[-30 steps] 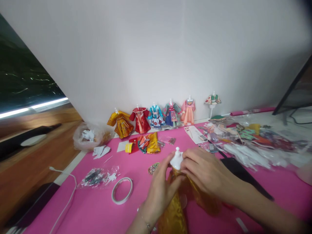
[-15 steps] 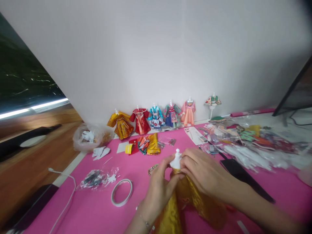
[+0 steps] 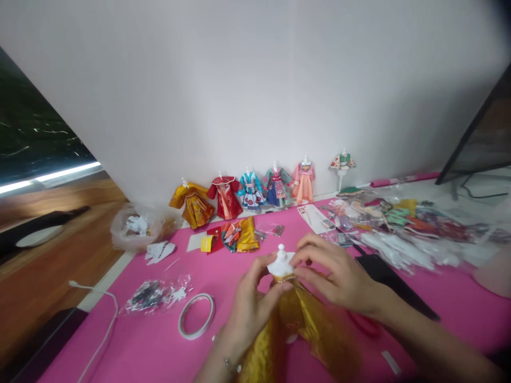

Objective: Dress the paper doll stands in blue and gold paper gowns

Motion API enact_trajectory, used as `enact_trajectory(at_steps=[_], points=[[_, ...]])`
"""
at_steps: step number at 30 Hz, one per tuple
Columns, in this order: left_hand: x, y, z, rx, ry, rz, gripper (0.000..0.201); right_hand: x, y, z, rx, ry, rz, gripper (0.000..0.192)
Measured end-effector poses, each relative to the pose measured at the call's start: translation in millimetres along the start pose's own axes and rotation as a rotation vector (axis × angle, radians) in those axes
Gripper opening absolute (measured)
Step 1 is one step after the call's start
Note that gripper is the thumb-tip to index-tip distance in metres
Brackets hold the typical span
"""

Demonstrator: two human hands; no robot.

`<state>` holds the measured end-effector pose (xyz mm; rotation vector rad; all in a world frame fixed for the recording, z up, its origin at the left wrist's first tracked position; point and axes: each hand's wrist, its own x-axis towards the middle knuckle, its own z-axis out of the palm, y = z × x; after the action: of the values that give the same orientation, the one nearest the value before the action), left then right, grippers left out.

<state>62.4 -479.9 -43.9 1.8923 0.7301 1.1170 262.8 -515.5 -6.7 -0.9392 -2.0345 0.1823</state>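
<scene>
left hand (image 3: 249,308): pinched on small white plastic mannequin bust (image 3: 280,264), from its left
right hand (image 3: 339,274): clamped on bust's right shoulder
golden satin dress (image 3: 295,330): long axis toward pink desk mat's (image 3: 159,340) near edge, between hands

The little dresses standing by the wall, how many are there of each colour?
Yellow dress: 1
Red dress: 1
Blue-and-white dress: 1
Green-and-blue dress: 1
Pink dress: 1
Green top on a bare stand: 1
Total: 6
</scene>
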Motion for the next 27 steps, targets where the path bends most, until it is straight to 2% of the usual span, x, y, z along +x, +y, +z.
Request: enact_trajectory(at_steps=[2, 6, 13, 20, 27], points=[[-1.1, -3.0, -3.0, -0.031, -0.009, -0.005, 0.034, -0.5, 4.1, -2.0, 0.077, 0.048, 0.023, 0.008], [-3.3, -6.5, -6.4, -0.045, -0.034, -0.026, 0.037, -0.2, 6.9, -3.1, 0.105, -0.008, 0.023, 0.005], [-5.6, -2.2, -8.0, -0.038, -0.039, -0.063, 0.044, -1.4, 1.5, -6.3, -0.090, -0.100, -0.062, 0.015], [-8.4, -5.1, -10.9, -0.006, -0.030, -0.046, 0.026, 1.4, -5.1, -2.0, -0.286, -0.099, -0.138, 0.021], [-4.1, -3.6, -8.1, 0.030, -0.009, -0.045, 0.020, -2.1, -5.0, 3.7, -0.253, -0.097, -0.110, 0.017]])
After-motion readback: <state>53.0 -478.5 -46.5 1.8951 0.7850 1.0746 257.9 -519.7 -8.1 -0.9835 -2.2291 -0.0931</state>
